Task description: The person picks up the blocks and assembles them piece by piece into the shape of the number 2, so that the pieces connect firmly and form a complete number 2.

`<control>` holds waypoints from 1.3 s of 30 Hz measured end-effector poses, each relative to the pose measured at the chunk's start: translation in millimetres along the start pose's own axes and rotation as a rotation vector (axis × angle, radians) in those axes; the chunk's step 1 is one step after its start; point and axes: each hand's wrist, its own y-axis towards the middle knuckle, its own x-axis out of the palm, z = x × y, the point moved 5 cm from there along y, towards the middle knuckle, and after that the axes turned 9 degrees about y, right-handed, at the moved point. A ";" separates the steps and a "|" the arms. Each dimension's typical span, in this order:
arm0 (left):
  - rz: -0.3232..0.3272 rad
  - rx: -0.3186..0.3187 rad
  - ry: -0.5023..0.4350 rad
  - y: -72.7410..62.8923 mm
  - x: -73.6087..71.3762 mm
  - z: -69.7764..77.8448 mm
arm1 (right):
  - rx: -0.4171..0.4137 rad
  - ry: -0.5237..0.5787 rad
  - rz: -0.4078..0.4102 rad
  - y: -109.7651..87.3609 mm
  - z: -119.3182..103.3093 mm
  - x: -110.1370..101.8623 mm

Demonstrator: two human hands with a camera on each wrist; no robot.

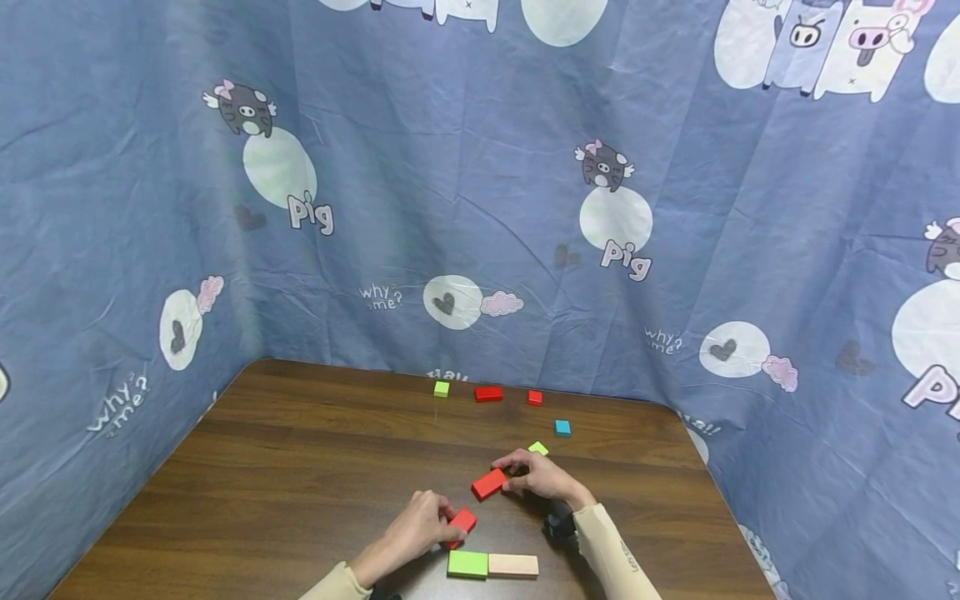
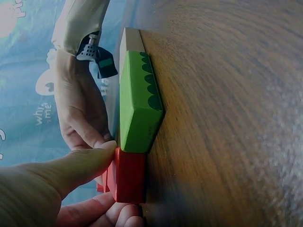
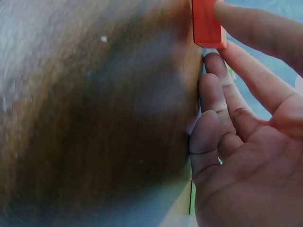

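Note:
My left hand (image 1: pixel 411 533) pinches a red block (image 1: pixel 462 522) between thumb and fingers, low over the table. In the left wrist view the thumb lies on that red block (image 2: pixel 130 176), close by the end of a green block (image 2: pixel 136 101). A second red block (image 1: pixel 488 484), farther from me, is held at its right end by my right hand (image 1: pixel 547 480). The right wrist view catches only part of this red block (image 3: pixel 207 23), with thumb and index finger on it. The green block (image 1: pixel 468 565) and a pale wooden block (image 1: pixel 513 566) lie end to end in front of me.
Toward the back of the brown wooden table (image 1: pixel 300 467) lie a small green block (image 1: pixel 442 389), a red block (image 1: pixel 488 394), a small red block (image 1: pixel 535 398) and a blue block (image 1: pixel 562 427). A yellow-green block (image 1: pixel 537 448) sits just beyond my right hand. A blue patterned curtain (image 1: pixel 480 208) hangs behind.

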 end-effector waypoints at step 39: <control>0.028 -0.010 0.041 -2.1 -0.8 0.6 | -0.042 0.030 -0.064 -1.7 -11.7 11.5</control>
